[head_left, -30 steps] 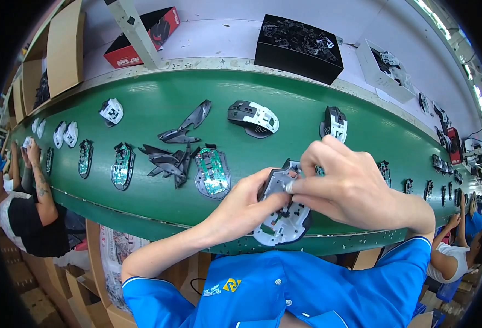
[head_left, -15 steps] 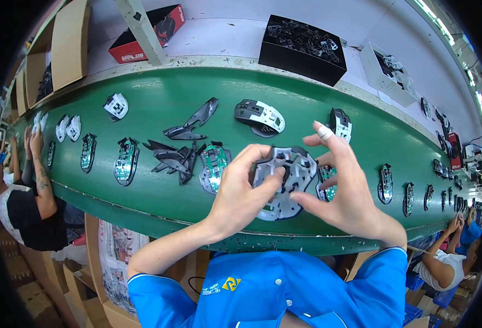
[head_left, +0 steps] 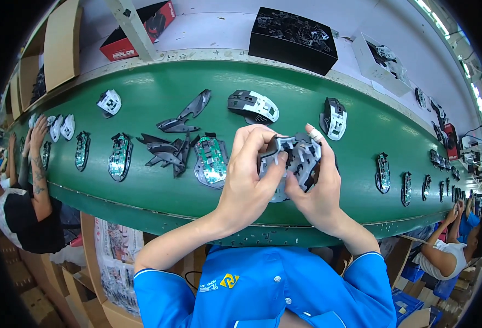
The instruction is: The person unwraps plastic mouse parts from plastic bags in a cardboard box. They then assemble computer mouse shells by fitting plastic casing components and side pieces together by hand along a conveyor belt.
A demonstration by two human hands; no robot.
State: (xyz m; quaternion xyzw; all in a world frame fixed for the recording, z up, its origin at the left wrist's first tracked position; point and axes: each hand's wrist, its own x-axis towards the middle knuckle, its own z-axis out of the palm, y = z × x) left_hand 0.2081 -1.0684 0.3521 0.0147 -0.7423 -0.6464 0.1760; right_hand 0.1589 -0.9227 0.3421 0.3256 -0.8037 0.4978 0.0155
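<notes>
Between my two hands is a grey and white computer mouse shell (head_left: pixel 308 159), its hollow, ribbed inner side facing up. My left hand (head_left: pixel 246 180) grips its left side, the thumb pressing inside near a black part. My right hand (head_left: pixel 322 192) closes on the right side, with a light wrap round one fingertip and the thumb at the lower edge. The fingers hide much of the shell. Left of my left hand lies a mouse base with a green circuit board (head_left: pixel 211 161). Beyond my hands sit two black-and-white mouse shells, one at centre (head_left: pixel 254 107) and one to the right (head_left: pixel 335 119).
Dark plastic side pieces (head_left: pixel 167 153) are piled left on the green bench (head_left: pixel 208 76). More bases with circuit boards (head_left: pixel 383 172) line both sides. A black box of small parts (head_left: pixel 293 41) stands on the back ledge. Co-workers (head_left: pixel 28 213) sit at both ends.
My right hand, spread and partly off the shell before, has come in and closed on its right side. The shell has tilted and shifted slightly up and right.
</notes>
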